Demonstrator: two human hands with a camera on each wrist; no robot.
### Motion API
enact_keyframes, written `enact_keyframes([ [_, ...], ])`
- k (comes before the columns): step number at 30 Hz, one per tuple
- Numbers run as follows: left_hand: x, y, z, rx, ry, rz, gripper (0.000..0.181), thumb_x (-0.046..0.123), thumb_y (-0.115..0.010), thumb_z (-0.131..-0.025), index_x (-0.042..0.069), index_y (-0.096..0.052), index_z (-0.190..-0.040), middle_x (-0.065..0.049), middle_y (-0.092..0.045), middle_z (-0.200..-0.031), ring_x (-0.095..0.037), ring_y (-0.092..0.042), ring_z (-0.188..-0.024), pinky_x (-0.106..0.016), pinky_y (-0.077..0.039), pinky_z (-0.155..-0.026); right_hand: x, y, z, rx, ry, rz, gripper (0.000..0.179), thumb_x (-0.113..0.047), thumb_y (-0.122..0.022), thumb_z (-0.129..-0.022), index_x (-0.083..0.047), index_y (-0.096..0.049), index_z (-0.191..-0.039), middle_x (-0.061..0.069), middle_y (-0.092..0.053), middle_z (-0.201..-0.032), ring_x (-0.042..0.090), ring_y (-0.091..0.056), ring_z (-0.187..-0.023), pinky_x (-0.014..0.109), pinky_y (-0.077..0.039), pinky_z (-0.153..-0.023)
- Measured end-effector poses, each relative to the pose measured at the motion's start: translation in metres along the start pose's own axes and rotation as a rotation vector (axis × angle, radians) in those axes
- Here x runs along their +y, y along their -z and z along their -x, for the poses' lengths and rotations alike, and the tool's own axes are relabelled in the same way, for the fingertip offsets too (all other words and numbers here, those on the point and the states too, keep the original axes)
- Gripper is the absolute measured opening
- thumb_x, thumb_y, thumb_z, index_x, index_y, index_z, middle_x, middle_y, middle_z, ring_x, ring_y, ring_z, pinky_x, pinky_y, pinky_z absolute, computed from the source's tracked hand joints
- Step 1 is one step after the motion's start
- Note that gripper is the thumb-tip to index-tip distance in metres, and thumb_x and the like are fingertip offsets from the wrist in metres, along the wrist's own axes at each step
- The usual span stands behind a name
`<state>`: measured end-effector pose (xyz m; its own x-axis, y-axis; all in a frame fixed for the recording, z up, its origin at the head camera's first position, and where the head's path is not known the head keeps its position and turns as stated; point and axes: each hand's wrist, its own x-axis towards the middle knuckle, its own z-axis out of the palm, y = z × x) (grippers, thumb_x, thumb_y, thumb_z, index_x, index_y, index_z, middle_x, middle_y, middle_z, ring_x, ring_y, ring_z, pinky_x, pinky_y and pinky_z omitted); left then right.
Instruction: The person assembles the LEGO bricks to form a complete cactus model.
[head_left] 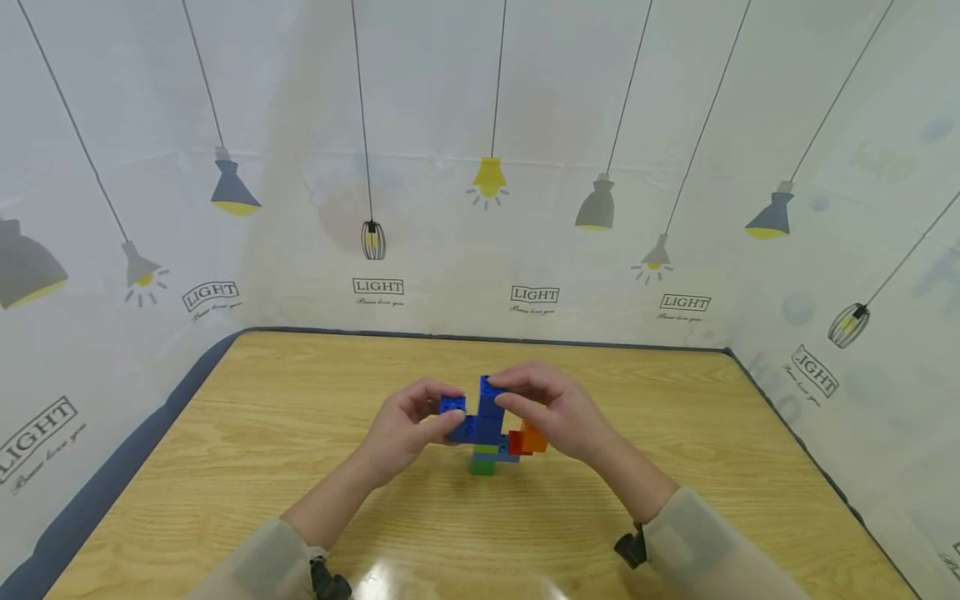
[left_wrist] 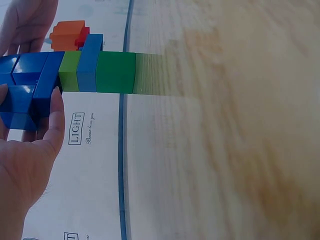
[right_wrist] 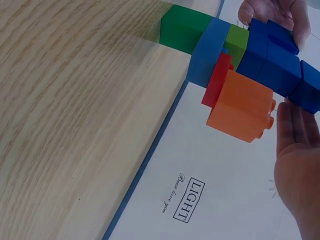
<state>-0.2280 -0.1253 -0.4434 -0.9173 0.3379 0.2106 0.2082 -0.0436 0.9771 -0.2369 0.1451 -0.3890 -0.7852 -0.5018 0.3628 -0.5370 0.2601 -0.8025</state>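
A stack of toy building bricks stands upright on the table. At its base is a green brick (left_wrist: 116, 73), then a lighter blue brick (right_wrist: 207, 52), a lime brick (left_wrist: 69, 71) and several dark blue bricks (right_wrist: 270, 62). A red brick (right_wrist: 218, 80) and an orange brick (right_wrist: 241, 106) stick out on the right side. My left hand (head_left: 397, 433) grips the dark blue part on the left, thumb in front and fingers behind. With thumb and fingers, my right hand (head_left: 558, 412) pinches the topmost blue brick (head_left: 491, 388), which sits at the tower's upper end.
The wooden table (head_left: 300, 400) spreads around the stack, with a dark blue edge along its far side. Behind and beside it hangs a pale wall sheet (head_left: 435, 167) printed with lamps and the word LIGHT. Dark wrist devices (head_left: 632, 547) sit at both sleeves.
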Motion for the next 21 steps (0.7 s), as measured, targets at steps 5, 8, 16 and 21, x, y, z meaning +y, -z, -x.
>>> enact_keyframes([
  [5, 0.0004, -0.0011, 0.0001, 0.003, 0.003, 0.0, 0.033, 0.013, -0.073, -0.107, 0.002, -0.067, -0.137, -0.006, -0.065, -0.116, -0.023, -0.068, -0.106, -0.036, -0.07, -0.084, -0.0012, 0.0016, 0.0007, -0.001, 0.003, 0.024, 0.022, -0.011, -0.072, -0.107, -0.013, -0.081, -0.126, 0.008, -0.074, -0.126, 0.017, -0.073, -0.11, 0.026, -0.064, -0.099],
  [8, -0.0004, -0.0008, 0.0001, 0.003, 0.001, -0.001, 0.033, 0.012, -0.073, -0.107, 0.001, -0.066, -0.137, -0.006, -0.065, -0.116, -0.023, -0.068, -0.105, -0.036, -0.07, -0.084, -0.0008, 0.0015, 0.0004, 0.001, -0.009, 0.03, 0.022, -0.012, -0.073, -0.106, -0.014, -0.081, -0.126, 0.007, -0.074, -0.125, 0.017, -0.074, -0.11, 0.026, -0.064, -0.099],
  [16, -0.0017, -0.0001, 0.0003, -0.006, -0.008, -0.008, 0.032, 0.013, -0.072, -0.107, 0.001, -0.066, -0.136, -0.007, -0.065, -0.119, -0.023, -0.068, -0.107, -0.036, -0.07, -0.084, -0.0005, 0.0, 0.0005, 0.012, 0.016, 0.05, 0.023, -0.012, -0.074, -0.105, -0.013, -0.082, -0.127, 0.007, -0.076, -0.125, 0.015, -0.075, -0.109, 0.026, -0.064, -0.098],
  [21, -0.0016, -0.0003, -0.0004, -0.011, -0.013, -0.009, 0.033, 0.013, -0.072, -0.107, 0.001, -0.066, -0.137, -0.007, -0.065, -0.118, -0.023, -0.069, -0.106, -0.036, -0.07, -0.084, 0.0001, 0.0003, 0.0013, 0.018, 0.025, 0.024, 0.023, -0.01, -0.075, -0.105, -0.011, -0.082, -0.127, 0.009, -0.076, -0.124, 0.014, -0.075, -0.108, 0.026, -0.064, -0.098],
])
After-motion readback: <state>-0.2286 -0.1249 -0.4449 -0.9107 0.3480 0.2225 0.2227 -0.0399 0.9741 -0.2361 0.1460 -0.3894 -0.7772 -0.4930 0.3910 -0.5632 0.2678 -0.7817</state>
